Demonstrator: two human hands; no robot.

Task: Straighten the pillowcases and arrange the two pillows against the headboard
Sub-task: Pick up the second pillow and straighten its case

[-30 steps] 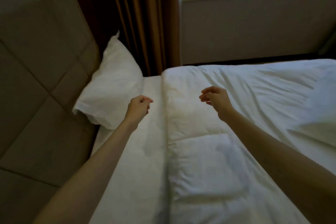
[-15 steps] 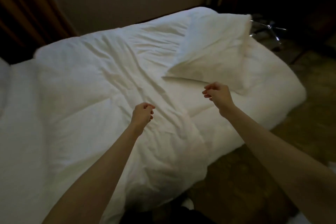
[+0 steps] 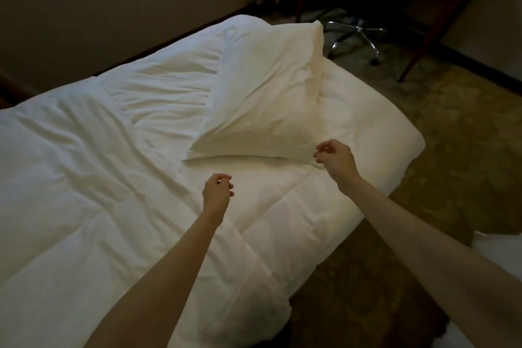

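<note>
A white pillow lies askew on the white duvet near the foot of the bed, one corner pointing up and away. My right hand hovers at the pillow's near right corner, fingers loosely curled and holding nothing. My left hand hangs above the duvet, a short way below the pillow's near edge, fingers also curled and empty. The second pillow and the headboard are out of view.
Beyond the bed's foot stand a chrome swivel-chair base and a dark wooden desk leg. Patterned carpet runs along the right side. A beige wall lies behind the bed. Something white shows at the right edge.
My view has swung from the headboard and its pillow to the foot of the bed. Both hands have moved closer to the second pillow, and my right hand now reaches its near corner.
</note>
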